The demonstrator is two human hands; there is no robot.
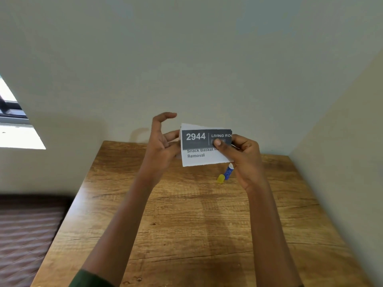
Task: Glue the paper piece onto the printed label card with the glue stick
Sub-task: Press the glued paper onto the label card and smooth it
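I hold a printed label card [199,156] up above the wooden table [186,214]. It is white with a dark grey band reading "2944" and black text below. My right hand [242,160] grips its right side, thumb pressed on the grey band. My left hand [161,146] touches the card's left edge with its fingertips, index finger raised and curled. A blue glue stick [228,171] lies on the table just under the card, beside its yellow cap [221,178]. A white edge shows behind the card's top; I cannot tell if it is a separate paper piece.
The table stands in a corner, with pale walls behind and on the right. A window [12,125] is at the left. A brown quilted surface [27,235] lies beside the table's left edge.
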